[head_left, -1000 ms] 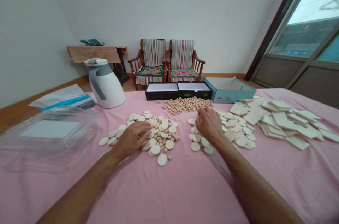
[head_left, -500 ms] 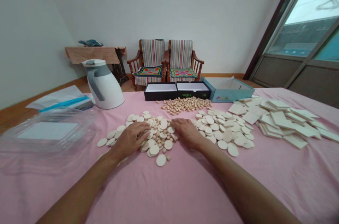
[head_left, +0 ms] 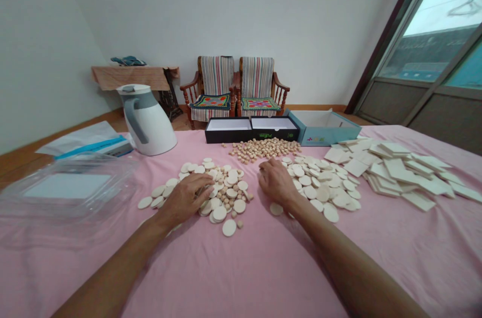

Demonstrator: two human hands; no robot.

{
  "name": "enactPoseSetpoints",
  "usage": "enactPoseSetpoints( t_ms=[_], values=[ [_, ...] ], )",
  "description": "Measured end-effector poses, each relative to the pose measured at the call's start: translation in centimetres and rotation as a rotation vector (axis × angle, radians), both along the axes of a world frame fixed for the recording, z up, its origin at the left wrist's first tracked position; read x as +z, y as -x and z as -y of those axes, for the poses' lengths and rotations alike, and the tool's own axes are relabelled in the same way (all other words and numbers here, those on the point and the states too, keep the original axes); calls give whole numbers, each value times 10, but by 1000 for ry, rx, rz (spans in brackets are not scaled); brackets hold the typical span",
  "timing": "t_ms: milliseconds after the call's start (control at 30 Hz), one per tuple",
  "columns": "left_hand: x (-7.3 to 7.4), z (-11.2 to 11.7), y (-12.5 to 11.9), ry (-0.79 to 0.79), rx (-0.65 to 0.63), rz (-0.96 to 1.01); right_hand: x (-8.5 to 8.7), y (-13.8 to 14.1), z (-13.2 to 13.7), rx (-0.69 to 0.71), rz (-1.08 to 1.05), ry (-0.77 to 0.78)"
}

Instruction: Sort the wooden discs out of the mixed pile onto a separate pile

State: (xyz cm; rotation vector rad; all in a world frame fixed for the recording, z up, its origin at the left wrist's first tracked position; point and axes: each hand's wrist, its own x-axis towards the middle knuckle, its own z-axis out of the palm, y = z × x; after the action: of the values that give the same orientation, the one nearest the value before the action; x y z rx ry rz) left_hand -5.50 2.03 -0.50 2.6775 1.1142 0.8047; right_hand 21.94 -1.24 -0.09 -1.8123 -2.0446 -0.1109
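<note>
My left hand (head_left: 185, 196) rests at the left side of a mixed pile of round wooden discs (head_left: 219, 213) and small wooden cubes (head_left: 240, 224). Its fingers are bent but apart, with the thumb away from them, touching the pile. Over the cloth between this pile and a second heap of round discs (head_left: 310, 191) is my right hand (head_left: 276, 181). Its fingers curl downward and close together; whatever is under them is hidden. A heap of small turned wooden pieces (head_left: 265, 149) lies just beyond the right hand.
Square wooden tiles (head_left: 401, 170) are heaped at the right. Black trays (head_left: 229, 136) and a light blue box (head_left: 327, 135) stand at the back. On the left are a white jug (head_left: 152, 125) and a clear plastic container (head_left: 71, 207). Pink cloth (head_left: 241, 278) covers the table.
My right hand has moved right, away from the mixed pile's edge to beside the right disc heap, and its fingers have curled in. The left hand has stayed about where it was.
</note>
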Motion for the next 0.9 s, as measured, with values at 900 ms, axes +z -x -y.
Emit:
enactPoseSetpoints(
  t_ms=[900],
  values=[
    [0, 0, 0, -5, -17, 11, -6, 15, -2, 431, -169, 218]
  ],
)
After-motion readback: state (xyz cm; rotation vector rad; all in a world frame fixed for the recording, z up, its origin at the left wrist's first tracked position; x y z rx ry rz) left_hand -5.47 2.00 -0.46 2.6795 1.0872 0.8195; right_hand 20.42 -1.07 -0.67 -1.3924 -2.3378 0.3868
